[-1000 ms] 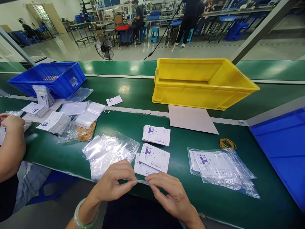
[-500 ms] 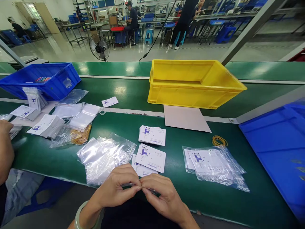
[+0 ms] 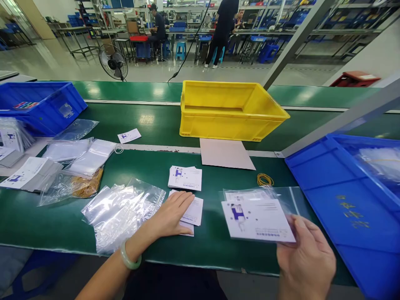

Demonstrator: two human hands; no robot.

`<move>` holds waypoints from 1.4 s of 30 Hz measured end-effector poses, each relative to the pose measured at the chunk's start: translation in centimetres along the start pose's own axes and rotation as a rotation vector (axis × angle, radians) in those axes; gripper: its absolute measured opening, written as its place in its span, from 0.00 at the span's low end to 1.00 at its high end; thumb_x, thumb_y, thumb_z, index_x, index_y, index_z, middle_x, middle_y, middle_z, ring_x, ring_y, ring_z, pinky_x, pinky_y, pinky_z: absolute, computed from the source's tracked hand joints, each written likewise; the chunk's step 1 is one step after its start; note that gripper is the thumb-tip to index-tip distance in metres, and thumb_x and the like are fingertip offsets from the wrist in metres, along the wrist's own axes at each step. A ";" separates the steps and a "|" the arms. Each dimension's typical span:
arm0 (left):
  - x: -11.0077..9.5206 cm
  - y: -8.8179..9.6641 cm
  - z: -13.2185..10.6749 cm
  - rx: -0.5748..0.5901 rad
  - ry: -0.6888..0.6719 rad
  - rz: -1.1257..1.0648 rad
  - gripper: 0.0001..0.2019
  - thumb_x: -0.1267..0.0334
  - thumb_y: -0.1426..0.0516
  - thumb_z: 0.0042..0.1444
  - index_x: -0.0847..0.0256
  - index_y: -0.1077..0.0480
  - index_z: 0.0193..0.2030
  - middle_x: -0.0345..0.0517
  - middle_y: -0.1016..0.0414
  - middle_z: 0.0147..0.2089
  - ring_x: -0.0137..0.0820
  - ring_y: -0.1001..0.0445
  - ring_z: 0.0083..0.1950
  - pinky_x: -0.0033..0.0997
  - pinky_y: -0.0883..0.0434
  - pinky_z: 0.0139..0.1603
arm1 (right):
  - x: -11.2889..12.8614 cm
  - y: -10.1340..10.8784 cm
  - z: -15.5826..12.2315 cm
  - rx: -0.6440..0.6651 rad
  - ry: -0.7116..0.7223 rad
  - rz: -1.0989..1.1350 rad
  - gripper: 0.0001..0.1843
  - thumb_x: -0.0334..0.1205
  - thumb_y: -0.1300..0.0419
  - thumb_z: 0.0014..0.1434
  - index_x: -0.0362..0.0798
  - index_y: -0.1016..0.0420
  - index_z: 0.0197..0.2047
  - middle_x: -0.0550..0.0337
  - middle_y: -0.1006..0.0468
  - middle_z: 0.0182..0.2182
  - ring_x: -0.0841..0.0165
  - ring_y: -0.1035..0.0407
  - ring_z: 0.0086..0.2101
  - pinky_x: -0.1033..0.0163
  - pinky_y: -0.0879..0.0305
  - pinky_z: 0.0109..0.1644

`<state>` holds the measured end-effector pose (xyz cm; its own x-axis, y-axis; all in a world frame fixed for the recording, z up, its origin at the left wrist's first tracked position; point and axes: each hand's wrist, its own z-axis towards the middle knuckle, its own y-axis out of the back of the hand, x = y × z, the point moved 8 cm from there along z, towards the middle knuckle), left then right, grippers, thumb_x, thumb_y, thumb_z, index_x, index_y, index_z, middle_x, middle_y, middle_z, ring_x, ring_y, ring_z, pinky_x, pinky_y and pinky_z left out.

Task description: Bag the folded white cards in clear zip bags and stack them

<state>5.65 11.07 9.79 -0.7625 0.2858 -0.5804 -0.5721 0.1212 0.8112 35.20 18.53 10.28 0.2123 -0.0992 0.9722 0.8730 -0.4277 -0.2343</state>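
Note:
My left hand point(image 3: 171, 213) lies over a pile of white printed cards point(image 3: 194, 211), fingers stretched out and thumb near the lower card's edge. My right hand point(image 3: 308, 250) grips the right edge of a bagged card point(image 3: 256, 221), a white card with a purple print in a clear bag. The bagged card is tilted up above other bagged cards, which it largely covers. Behind my left hand sits a second stack of cards point(image 3: 185, 178). Clear zip bags point(image 3: 120, 216) lie heaped left of my left hand. Rubber bands point(image 3: 265, 180) lie just beyond the bagged cards.
A yellow bin point(image 3: 233, 125) stands at the back, with a pale board point(image 3: 225, 154) before it. On the right leans a blue bin point(image 3: 343, 216); another blue bin point(image 3: 59, 112) is at far left. More card stacks point(image 3: 29, 173) and bagged rubber bands point(image 3: 86, 183) lie left.
My hands, together at the table's front edge before, have parted. The left moved up onto the cards; the right moved right and took hold of a bagged card. The view turned right.

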 end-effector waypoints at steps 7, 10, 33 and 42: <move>1.0 -2.1 1.1 0.096 -0.006 0.052 0.51 0.63 0.29 0.46 0.62 0.54 0.71 0.66 0.38 0.67 0.55 0.40 0.69 0.62 0.42 0.68 | -2.4 -1.3 -2.0 0.152 0.023 -0.489 0.21 0.50 0.38 0.58 0.47 0.24 0.51 0.47 0.23 0.53 0.54 0.30 0.54 0.46 0.39 0.61; 0.0 -1.4 0.9 0.069 -0.042 0.013 0.53 0.60 0.29 0.48 0.59 0.59 0.73 0.65 0.40 0.68 0.54 0.42 0.69 0.60 0.42 0.68 | -5.4 -5.7 -5.6 0.531 -0.159 -0.532 0.24 0.58 0.39 0.57 0.47 0.24 0.46 0.46 0.19 0.44 0.54 0.24 0.44 0.50 0.29 0.49; 6.3 1.4 -8.8 -0.015 0.863 0.288 0.09 0.75 0.49 0.60 0.63 0.30 0.33 0.50 0.23 0.35 0.40 0.23 0.36 0.32 0.32 0.32 | -6.8 -10.3 -11.3 0.878 -0.435 -0.366 0.24 0.56 0.40 0.61 0.52 0.31 0.55 0.50 0.19 0.41 0.58 0.23 0.36 0.62 0.28 0.30; 3.1 3.6 -9.1 -0.349 0.675 -0.171 0.07 0.69 0.49 0.55 0.60 0.32 0.29 0.38 0.31 0.25 0.28 0.31 0.27 0.24 0.36 0.28 | -6.1 -13.9 -16.1 1.241 -0.063 -0.648 0.18 0.48 0.49 0.66 0.47 0.22 0.43 0.58 0.23 0.24 0.67 0.32 0.21 0.66 0.39 0.24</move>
<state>-1.52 3.79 10.28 -0.6096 -0.3642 -0.7041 -0.6751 -0.2270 0.7020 14.70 10.64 7.67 -0.3828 -0.1385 0.9134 0.6289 0.6851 0.3675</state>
